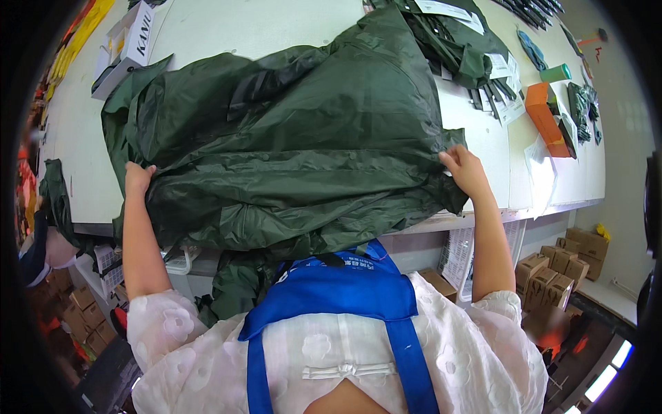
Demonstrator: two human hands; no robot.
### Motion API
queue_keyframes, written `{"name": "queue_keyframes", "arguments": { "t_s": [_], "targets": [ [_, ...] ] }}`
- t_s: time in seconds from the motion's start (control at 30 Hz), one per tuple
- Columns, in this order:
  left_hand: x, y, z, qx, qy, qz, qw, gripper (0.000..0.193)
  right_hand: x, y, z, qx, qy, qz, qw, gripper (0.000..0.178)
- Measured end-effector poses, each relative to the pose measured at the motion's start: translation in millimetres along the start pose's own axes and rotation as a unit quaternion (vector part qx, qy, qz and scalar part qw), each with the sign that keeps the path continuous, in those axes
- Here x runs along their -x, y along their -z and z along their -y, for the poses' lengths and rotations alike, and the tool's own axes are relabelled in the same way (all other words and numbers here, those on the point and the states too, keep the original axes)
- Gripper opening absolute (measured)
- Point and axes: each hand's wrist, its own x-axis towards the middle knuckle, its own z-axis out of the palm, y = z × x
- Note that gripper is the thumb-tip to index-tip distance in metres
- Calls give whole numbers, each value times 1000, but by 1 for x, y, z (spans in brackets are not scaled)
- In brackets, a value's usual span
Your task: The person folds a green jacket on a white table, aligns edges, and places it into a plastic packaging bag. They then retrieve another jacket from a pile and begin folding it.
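A dark green raincoat [296,117] of thin, shiny fabric lies spread and wrinkled across the white table [207,27]. A strip with snap buttons runs sideways across it, and its near part hangs over the table's front edge towards my blue apron [331,290]. At the raincoat's left end, my left hand [140,179] is closed on the fabric. On the opposite end, my right hand [466,171] pinches the cloth between thumb and fingers. The fabric looks drawn out between both hands.
An open white box [125,48] stands at the far left. Green garments with white paper tags [476,52] are heaped at the far right, near an orange box [549,119] and a green roll [556,73]. White baskets [456,259] and cardboard boxes [548,276] sit below table height. Another person's sleeve [34,252] shows at left.
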Motion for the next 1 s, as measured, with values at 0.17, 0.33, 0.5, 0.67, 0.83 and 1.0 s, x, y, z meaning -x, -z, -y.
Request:
{"name": "queue_keyframes", "arguments": {
  "t_s": [0.17,0.33,0.5,0.67,0.83,1.0],
  "targets": [
    [147,51,-214,263,-337,-66,902,35,-6,-18,-40,31,166,-12,985,27],
    [286,-45,-339,240,-583,150,762,31,-38,-43,-46,-86,14,41,995,15],
    [300,-67,-365,205,-504,283,790,18,-46,-48,-62,-95,-36,65,993,16],
    [292,-67,-372,188,-441,369,796,13,-55,-42,-61,-126,-78,112,983,14],
    [290,-68,-379,156,-460,352,800,13,-66,-37,-58,-143,-101,158,972,10],
    [283,-51,-368,130,-458,358,804,24,-63,-36,-68,-142,-59,143,978,8]
  ]
}}
